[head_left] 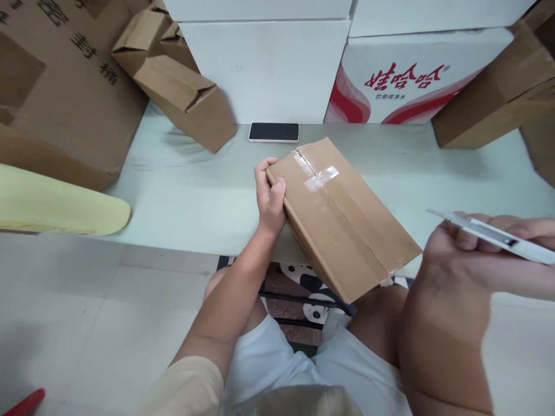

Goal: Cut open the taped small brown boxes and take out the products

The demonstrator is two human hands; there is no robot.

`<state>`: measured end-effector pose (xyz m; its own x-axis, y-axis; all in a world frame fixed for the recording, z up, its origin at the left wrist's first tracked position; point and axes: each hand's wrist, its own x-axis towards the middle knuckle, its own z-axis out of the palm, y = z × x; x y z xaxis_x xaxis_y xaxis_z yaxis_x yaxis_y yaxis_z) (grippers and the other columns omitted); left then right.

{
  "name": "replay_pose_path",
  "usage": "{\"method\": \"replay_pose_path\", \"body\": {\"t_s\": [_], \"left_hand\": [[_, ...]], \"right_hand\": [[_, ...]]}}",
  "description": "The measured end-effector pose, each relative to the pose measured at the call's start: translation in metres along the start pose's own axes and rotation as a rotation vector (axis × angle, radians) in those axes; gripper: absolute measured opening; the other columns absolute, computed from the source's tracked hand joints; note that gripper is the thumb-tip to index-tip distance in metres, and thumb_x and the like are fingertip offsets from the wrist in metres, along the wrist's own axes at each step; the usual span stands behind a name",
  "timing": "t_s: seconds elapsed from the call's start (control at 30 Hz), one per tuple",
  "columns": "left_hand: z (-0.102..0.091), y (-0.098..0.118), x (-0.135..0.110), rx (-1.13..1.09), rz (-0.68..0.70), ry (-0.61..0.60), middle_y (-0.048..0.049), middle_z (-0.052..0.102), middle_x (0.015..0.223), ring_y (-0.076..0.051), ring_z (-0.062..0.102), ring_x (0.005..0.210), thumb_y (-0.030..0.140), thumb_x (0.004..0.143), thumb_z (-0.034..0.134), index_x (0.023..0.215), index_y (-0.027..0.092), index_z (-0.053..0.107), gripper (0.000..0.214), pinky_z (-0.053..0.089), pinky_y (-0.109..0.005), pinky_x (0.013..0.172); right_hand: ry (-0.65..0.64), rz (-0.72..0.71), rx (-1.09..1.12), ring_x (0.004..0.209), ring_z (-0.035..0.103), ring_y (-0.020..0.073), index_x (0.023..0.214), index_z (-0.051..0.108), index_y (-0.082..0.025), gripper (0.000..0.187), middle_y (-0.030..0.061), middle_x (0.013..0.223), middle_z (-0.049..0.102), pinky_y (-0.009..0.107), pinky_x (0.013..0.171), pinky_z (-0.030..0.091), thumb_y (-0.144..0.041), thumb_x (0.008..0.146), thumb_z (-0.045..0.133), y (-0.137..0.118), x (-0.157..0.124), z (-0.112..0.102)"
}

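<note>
A flat brown cardboard box [342, 216], sealed with tape along its top, lies tilted in front of me over my knees. My left hand [269, 196] grips its far left corner, fingers curled over the edge. Off to the right, clear of the box, my right hand [459, 248] is closed around a white utility knife [489, 234], its tip pointing left.
A phone [274, 132] lies face up on the pale mat behind the box. White cartons [269, 63], a red-printed carton [416, 75] and brown boxes [182, 86] ring the back and sides. A yellow board [56, 202] juts in at left.
</note>
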<state>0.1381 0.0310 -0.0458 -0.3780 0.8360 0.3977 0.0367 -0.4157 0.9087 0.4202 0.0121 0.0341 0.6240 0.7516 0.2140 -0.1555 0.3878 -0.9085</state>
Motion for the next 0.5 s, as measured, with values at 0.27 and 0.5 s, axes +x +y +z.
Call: {"method": "replay_pose_path", "body": {"t_s": [0.27,0.5], "left_hand": [[0.000,-0.005,0.001,0.001,0.014,-0.011,-0.0059,0.056,0.118,-0.023,0.060,0.105,0.071,0.094,0.058,0.131,0.031,0.054,0.055,0.052,-0.040,0.098],[0.002,-0.004,0.002,-0.027,0.000,-0.007,-0.0039,0.055,0.110,-0.019,0.058,0.093,0.074,0.091,0.060,0.128,0.031,0.054,0.057,0.052,-0.036,0.087]], "right_hand": [[0.225,0.213,-0.237,0.039,0.032,0.0091,0.079,0.055,-0.024,0.055,-0.0072,0.049,0.038,0.025,0.040,0.021,-0.071,0.098,0.034,0.046,0.008,0.013],[-0.200,0.029,-0.860,0.059,0.053,0.0165,0.101,0.048,-0.024,0.048,-0.0057,0.066,0.042,0.031,0.060,0.041,-0.067,0.096,0.027,0.069,0.005,-0.010]]}}
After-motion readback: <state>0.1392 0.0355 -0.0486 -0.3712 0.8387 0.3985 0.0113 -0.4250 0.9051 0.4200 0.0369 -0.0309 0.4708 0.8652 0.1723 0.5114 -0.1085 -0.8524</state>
